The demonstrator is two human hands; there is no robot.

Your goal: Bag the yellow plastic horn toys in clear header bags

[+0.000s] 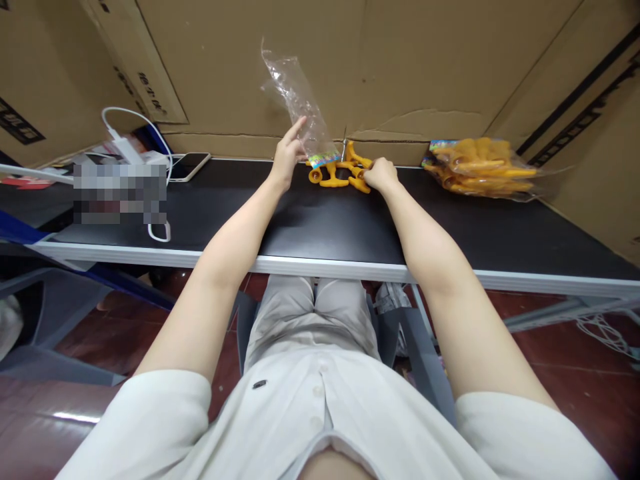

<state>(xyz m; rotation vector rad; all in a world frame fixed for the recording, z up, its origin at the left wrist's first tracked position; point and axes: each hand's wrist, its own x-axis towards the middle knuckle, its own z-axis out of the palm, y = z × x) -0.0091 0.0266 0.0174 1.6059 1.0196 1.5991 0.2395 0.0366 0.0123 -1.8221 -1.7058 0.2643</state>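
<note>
My left hand (287,160) pinches the edge of a clear plastic bag (300,100), its index finger stretched out along the film. The bag stands up from the table and has a colourful printed label (323,159) at its lower end. My right hand (381,175) is closed on a yellow plastic piece (361,184) at the right of a small group. Other yellow plastic pieces (334,177), some with rounded, T-like ends, lie between my hands. A thin metal point (345,143) sticks up behind them; its lower part is hidden.
On the right lies a filled clear bag of yellow pieces (483,167) with a coloured label. At the left are a phone (190,167), a white cable (137,112) and a blurred-out patch. Cardboard (400,67) walls in the black table (320,227) at the back.
</note>
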